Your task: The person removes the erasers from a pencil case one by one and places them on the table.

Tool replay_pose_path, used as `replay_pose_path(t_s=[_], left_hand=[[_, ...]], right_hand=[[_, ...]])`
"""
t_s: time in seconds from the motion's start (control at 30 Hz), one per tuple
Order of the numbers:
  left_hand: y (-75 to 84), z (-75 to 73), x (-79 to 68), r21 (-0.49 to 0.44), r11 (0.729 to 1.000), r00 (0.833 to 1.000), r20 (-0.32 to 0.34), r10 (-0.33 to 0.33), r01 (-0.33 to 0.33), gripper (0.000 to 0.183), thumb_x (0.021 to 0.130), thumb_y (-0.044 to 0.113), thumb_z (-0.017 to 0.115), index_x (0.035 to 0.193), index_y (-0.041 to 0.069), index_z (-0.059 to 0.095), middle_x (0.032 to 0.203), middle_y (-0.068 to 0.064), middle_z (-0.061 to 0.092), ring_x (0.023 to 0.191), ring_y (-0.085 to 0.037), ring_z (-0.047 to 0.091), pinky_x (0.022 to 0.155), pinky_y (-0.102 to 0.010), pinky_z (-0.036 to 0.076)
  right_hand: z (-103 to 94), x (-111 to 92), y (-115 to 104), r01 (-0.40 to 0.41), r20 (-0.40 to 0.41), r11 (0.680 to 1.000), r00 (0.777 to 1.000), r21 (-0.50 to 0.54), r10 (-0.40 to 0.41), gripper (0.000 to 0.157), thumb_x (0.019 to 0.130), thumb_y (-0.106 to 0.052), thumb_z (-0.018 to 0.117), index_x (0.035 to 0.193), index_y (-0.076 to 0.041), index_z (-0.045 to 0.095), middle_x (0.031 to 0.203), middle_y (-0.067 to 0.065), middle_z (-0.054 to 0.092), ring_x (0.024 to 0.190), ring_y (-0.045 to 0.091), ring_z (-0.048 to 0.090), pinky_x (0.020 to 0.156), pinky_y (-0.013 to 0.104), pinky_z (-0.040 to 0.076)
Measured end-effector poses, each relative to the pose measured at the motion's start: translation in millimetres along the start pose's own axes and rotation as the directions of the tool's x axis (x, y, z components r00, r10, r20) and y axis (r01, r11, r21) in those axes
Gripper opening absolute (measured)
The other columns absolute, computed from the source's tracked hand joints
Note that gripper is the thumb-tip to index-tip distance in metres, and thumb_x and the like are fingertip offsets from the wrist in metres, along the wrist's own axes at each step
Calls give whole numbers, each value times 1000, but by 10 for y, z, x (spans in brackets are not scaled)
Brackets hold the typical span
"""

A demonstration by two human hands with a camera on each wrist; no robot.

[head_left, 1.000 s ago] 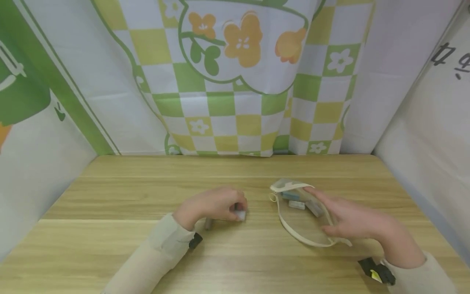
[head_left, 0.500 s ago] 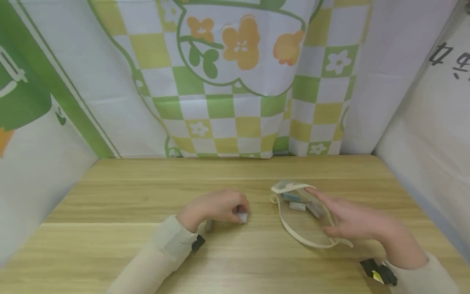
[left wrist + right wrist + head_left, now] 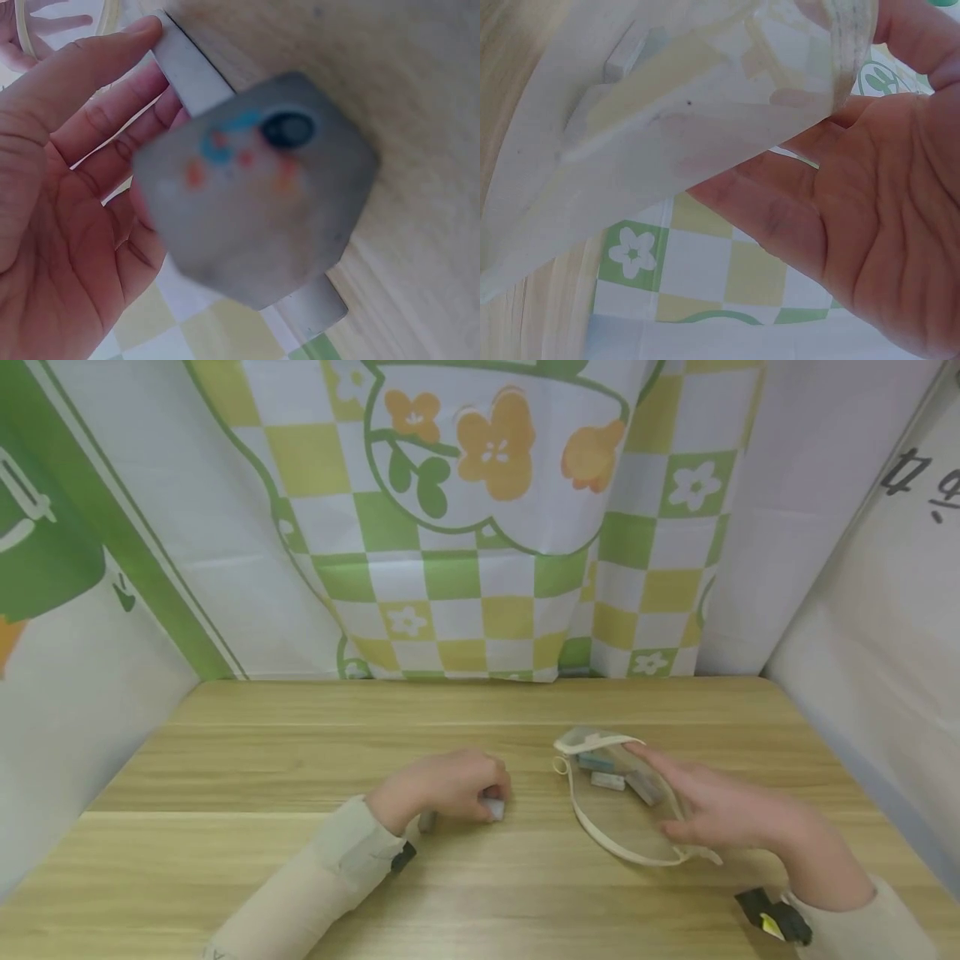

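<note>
My left hand [image 3: 457, 783] pinches a small light-grey block [image 3: 493, 808] low over the wooden table. In the left wrist view the thumb lies on one end of this pale bar [image 3: 193, 71], with fingers behind it. A blurred grey many-sided piece [image 3: 255, 202] with coloured spots and a dark hole fills the foreground there. My right hand [image 3: 723, 802] holds a see-through zip pouch [image 3: 611, 847] by its cream-edged side, thumb and fingers spread along the gaping mouth. Inside lie a bluish block [image 3: 596, 762], a white block [image 3: 607, 781] and a grey block [image 3: 643, 787].
Another grey piece [image 3: 427, 821] sits beside the left wrist on the table [image 3: 300, 743]. A checked floral curtain [image 3: 480, 560] hangs along the back edge, with pale fabric walls at both sides.
My left hand, with the grey block, has shifted slightly right and nearer me. The right hand and pouch hold almost the same place.
</note>
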State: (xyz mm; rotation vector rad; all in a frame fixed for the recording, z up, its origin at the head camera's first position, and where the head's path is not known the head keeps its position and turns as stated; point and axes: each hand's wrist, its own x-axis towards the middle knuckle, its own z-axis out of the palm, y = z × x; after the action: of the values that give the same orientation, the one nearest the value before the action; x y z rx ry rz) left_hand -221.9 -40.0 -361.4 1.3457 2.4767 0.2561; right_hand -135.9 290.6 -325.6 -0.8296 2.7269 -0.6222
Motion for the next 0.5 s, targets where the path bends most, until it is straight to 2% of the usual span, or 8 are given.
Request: replay_pose_path(t_s=[0.3, 0.4, 0.5], left_hand=[[14, -11, 2, -38, 999, 1000, -3, -6, 6, 18, 81, 10, 77, 99, 9, 74, 93, 1, 66, 80, -10, 56, 73, -20, 46], [1, -10, 0, -44, 999, 1000, -8, 5, -5, 17, 82, 10, 75, 99, 9, 74, 91, 1, 66, 78, -9, 54, 72, -20, 45], [-14, -17, 3, -56, 998, 999, -29, 31, -32, 13, 84, 9, 72, 96, 7, 73, 87, -1, 64, 74, -8, 51, 68, -20, 44]], right_hand=[[-1, -18, -13, -25, 6, 1000, 1000, 16, 25, 93, 86, -21, 72, 159, -11, 14, 156, 29, 31, 130, 46, 50, 102, 62, 43], [-13, -18, -33, -36, 17, 999, 999, 21, 36, 93, 87, -20, 71, 159, -12, 12, 156, 29, 31, 121, 39, 58, 99, 60, 46], [-16, -17, -43, -45, 21, 999, 999, 28, 44, 93, 87, -19, 71, 159, -12, 12, 157, 28, 30, 121, 36, 58, 100, 59, 45]])
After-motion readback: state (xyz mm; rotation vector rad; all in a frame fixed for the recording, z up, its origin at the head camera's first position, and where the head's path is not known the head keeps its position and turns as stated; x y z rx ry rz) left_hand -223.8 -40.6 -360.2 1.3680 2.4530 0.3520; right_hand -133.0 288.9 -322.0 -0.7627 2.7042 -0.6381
